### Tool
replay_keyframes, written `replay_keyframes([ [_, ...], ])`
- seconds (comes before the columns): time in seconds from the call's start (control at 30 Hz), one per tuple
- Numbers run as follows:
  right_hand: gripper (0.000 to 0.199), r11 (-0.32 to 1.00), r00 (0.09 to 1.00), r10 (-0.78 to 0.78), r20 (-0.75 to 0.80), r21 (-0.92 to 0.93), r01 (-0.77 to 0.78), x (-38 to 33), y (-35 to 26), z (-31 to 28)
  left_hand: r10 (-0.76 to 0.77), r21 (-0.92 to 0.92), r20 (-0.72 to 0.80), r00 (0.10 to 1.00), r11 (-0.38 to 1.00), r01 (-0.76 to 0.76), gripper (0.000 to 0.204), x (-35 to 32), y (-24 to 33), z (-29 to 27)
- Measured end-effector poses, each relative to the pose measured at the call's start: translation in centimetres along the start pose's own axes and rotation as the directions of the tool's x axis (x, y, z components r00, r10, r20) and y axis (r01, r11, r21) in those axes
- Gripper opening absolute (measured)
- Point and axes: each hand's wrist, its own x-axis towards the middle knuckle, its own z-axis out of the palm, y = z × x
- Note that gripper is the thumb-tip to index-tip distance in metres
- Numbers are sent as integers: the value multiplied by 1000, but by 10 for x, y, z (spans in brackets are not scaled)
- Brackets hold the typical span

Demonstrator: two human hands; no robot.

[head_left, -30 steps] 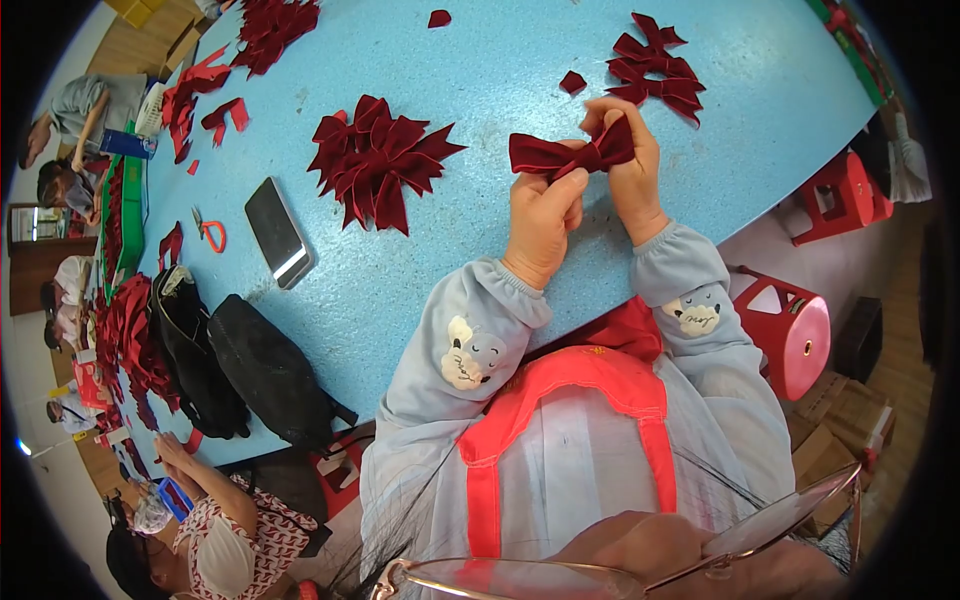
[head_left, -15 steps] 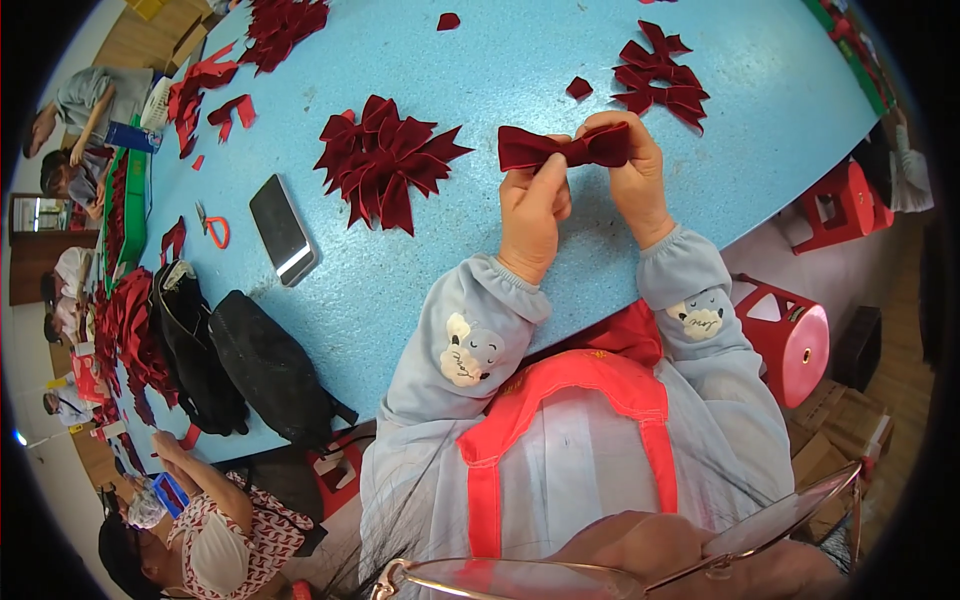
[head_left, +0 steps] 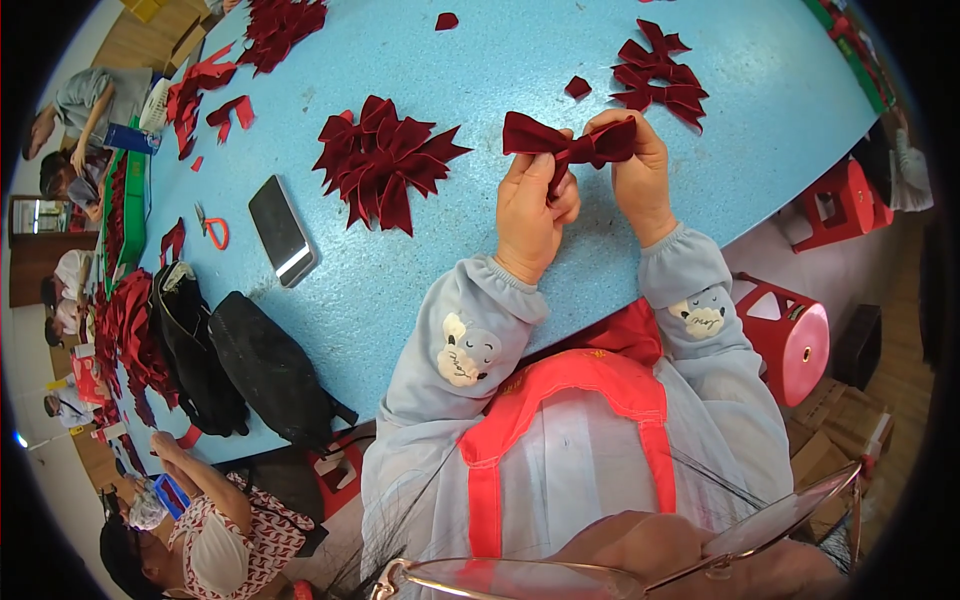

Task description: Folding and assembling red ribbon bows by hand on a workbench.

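Between my two hands, above the blue table, is a dark red velvet bow [head_left: 530,133]. My left hand [head_left: 532,222] grips it under the left loop and centre, thumb up against the cloth, a tail hanging beside the fingers. Closed round the right loop is my right hand [head_left: 642,180], its fingers partly behind the bow. A heap of similar bows [head_left: 385,165] lies to the left of my hands. Farther right and beyond them sits a smaller group of bows [head_left: 660,78]. A small dark red scrap [head_left: 577,88] lies just past the held bow.
To the left are a phone [head_left: 281,230], orange-handled scissors [head_left: 213,227] and black pouches [head_left: 270,360]. Red ribbon pieces [head_left: 135,330] pile near the left edge beside a green tray [head_left: 127,205]. Red stools [head_left: 790,335] stand at the right. Co-workers sit along the left.
The bow has tilted slightly, and a tail now shows below its centre. My left thumb has shifted left and down from the knot; my right hand has moved only a little.
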Motion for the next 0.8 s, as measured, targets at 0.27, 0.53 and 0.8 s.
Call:
replay_keyframes([
  [0.27,12,998,998,-42,45,37,41,1,-3,0,-161,-54,105,981,984,167,20,1,5,-6],
  [0.53,7,987,972,-159,174,9,160,4,-11,-9,46,160,131,990,985,-67,14,1,8,-5],
  [0.8,10,807,812,-539,224,-139,574,-9,-36,-14,256,693,614,747,279,-665,23,-20,34,11],
])
